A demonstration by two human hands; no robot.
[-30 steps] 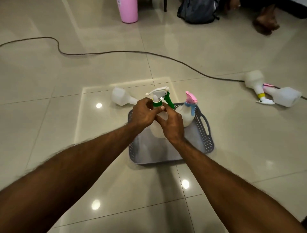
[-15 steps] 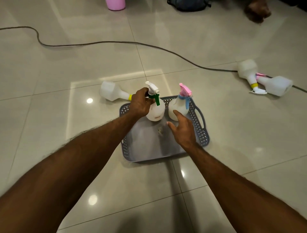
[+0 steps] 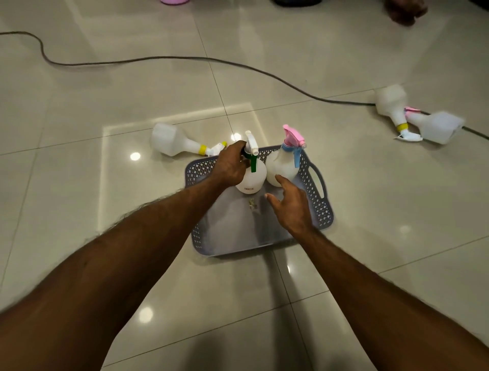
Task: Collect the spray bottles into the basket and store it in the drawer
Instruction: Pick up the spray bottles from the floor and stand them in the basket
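Note:
A grey perforated basket [image 3: 321, 209] sits on the tiled floor. Two white spray bottles stand upright at its far end: one with a green trigger [image 3: 251, 177] and one with a pink and blue head [image 3: 283, 166]. My left hand [image 3: 230, 165] grips the neck of the green-trigger bottle. Over the basket's middle hovers my right hand [image 3: 291, 206], fingers spread, holding nothing, its fingertips close to the pink-headed bottle. A white bottle with a yellow collar [image 3: 174, 140] lies on the floor just behind the basket's left corner. Two more bottles [image 3: 391, 106] [image 3: 436, 127] lie far right.
A dark cable [image 3: 211, 59] snakes across the floor behind the basket and runs to the bottles at the right. A pink container [image 3: 174, 1] and a dark bag [image 3: 296, 2] sit at the top edge. No drawer is in view.
The green-trigger bottle went from held up in both hands to standing in the basket. My right hand let go and drew back over the basket; the left hand keeps its grip on the neck.

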